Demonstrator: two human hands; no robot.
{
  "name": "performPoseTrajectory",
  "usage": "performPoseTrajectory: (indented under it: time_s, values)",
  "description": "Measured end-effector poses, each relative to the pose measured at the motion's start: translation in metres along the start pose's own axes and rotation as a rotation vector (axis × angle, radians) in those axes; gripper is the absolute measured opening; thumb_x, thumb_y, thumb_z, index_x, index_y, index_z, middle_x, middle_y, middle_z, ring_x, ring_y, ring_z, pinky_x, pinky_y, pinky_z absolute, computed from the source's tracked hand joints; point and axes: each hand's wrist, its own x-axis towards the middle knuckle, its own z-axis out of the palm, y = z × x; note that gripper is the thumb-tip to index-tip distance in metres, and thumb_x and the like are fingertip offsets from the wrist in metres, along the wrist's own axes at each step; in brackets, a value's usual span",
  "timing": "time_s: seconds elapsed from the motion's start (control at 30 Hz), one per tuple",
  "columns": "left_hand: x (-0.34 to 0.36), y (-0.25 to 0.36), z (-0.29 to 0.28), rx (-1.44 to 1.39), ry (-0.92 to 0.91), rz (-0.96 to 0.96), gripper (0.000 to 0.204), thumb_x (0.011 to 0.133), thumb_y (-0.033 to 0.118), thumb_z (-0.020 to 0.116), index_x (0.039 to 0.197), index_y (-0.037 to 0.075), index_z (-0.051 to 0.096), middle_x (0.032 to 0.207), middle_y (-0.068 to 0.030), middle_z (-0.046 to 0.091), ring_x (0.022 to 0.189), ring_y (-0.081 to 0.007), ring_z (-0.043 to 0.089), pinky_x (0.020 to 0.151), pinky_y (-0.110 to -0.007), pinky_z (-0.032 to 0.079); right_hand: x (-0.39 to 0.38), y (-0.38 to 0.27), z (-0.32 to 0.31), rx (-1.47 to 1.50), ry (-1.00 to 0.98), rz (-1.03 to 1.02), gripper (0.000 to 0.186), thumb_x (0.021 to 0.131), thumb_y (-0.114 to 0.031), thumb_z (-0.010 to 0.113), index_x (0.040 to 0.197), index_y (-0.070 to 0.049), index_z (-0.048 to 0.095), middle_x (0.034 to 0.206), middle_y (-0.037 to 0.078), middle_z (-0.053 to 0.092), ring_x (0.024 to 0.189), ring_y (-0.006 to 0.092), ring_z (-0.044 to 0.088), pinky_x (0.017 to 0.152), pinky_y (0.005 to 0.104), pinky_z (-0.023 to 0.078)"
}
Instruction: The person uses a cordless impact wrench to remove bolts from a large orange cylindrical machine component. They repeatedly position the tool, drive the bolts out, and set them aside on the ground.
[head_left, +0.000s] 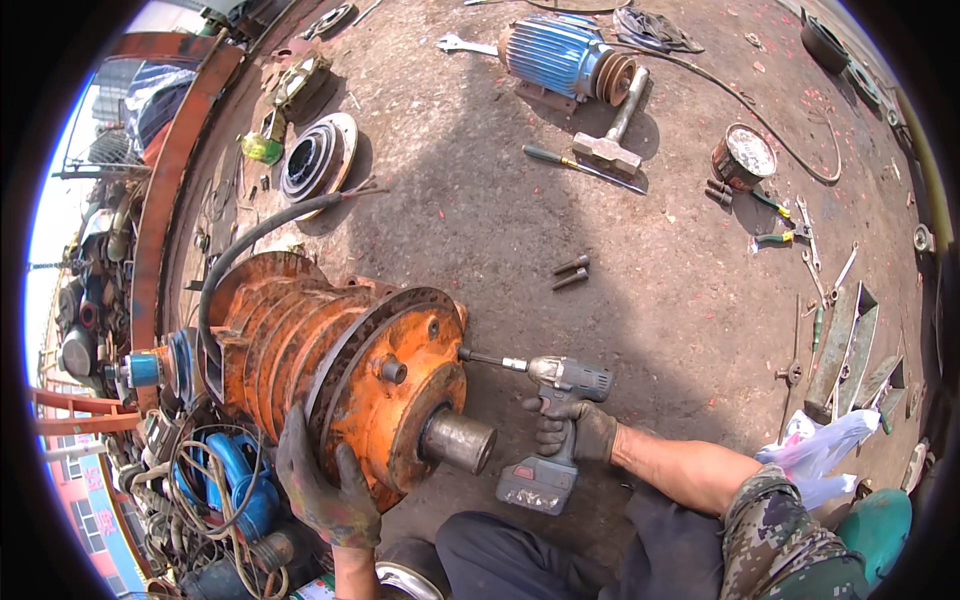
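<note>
An orange, rusty ribbed motor housing lies on its side at the left, with a bare steel shaft sticking out toward the right. My left hand, in a dirty glove, rests open against the housing's lower flanged end, fingers spread. My right hand, also gloved, grips the handle of a grey cordless impact wrench. Its long socket extension points left to the edge of the housing's end plate. A thick black cable rises from the housing. Two dark bolts lie beyond the wrench.
A blue motor, sledgehammer, long screwdriver and rusty can lie at the back. A round flanged part sits upper left. Spanners and a plastic bag are on the right. Steel beams and piled machinery line the left.
</note>
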Motion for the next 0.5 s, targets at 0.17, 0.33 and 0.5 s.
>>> performPoseTrajectory:
  time_s: [0.17, 0.33, 0.5]
  values:
    - [0.001, 0.001, 0.003, 0.077, 0.019, 0.021, 0.056, 0.095, 0.014, 0.066, 0.147, -0.003, 0.053, 0.142, -0.0244, 0.059, 0.131, -0.0419, 0.056, 0.113, -0.047, 0.043, 0.008, 0.02, 0.004, -0.245, 0.181, -0.132, 0.046, 0.094, -0.007, 0.071, 0.137, -0.008, 0.056, 0.082, 0.002, 0.059, 0.075, 0.0166, 0.06, 0.075, 0.0345, 0.053]
    - [-0.001, -0.001, 0.006, 0.092, 0.027, -0.006, 0.057, 0.094, 0.012, 0.067, 0.148, -0.003, 0.053, 0.143, -0.0247, 0.059, 0.131, -0.0418, 0.056, 0.113, -0.048, 0.043, 0.017, 0.015, -0.019, -0.298, 0.339, -0.159, 0.028, 0.091, -0.007, 0.074, 0.117, -0.01, 0.065, 0.08, 0.0, 0.062, 0.068, 0.0159, 0.062, 0.07, 0.0355, 0.055]
    - [-0.003, -0.001, 0.008, 0.095, 0.041, -0.044, 0.056, 0.096, 0.009, 0.066, 0.15, 0.002, 0.054, 0.143, -0.02, 0.059, 0.132, -0.0369, 0.056, 0.113, -0.045, 0.043, 0.02, 0.023, -0.017, -0.246, 0.315, -0.193, 0.017, 0.091, -0.007, 0.071, 0.105, -0.01, 0.062, 0.076, 0.001, 0.059, 0.065, 0.0167, 0.059, 0.069, 0.0375, 0.052]
